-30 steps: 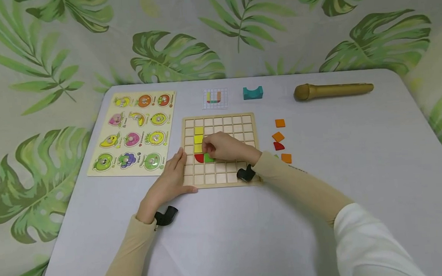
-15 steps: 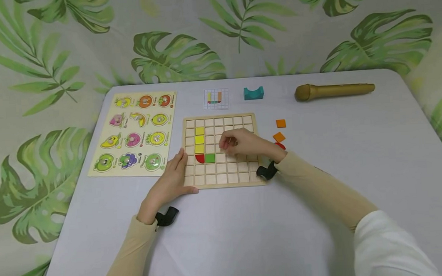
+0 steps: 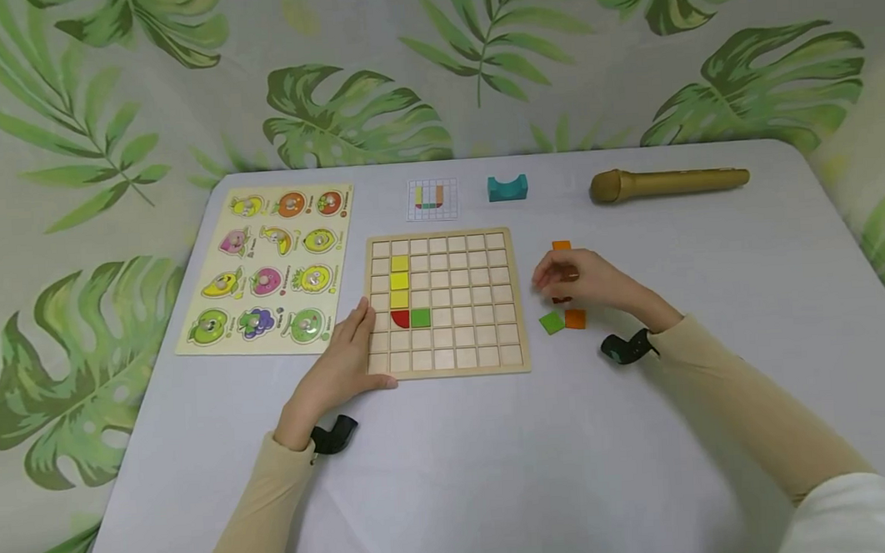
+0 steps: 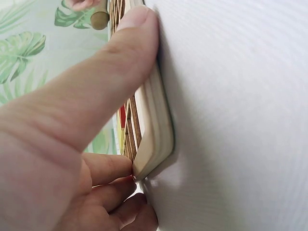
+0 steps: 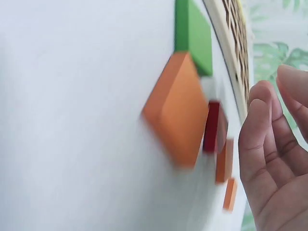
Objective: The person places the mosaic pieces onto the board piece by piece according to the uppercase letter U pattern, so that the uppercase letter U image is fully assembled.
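Note:
In the head view my left hand (image 3: 340, 355) rests against the near left corner of a wooden grid board (image 3: 464, 337). Its thumb lies along the front edge and its fingers touch the left side. On the board are several yellow square tiles (image 3: 399, 280) in a column, a red quarter-round tile (image 3: 400, 319) below them and a green square tile (image 3: 420, 318) beside it. My right hand (image 3: 589, 279) hovers over loose tiles, fingers loosely bent with nothing between them. Under it lie a green tile (image 3: 552, 323), an orange tile (image 3: 576, 319) and a partly hidden red tile (image 5: 214, 127).
Beyond the board lies a pattern card (image 3: 433, 199), with a teal arch block (image 3: 508, 188) to its right. A brown wooden stick (image 3: 678, 181) with a rounded end lies at the back right. A fruit puzzle board (image 3: 262, 269) is on the left. Another orange tile (image 3: 561, 245) sits behind my right hand.
My right hand has left the green tile on the board and moved right, past the board's edge, to above the loose tiles. The left hand has stayed at the corner.

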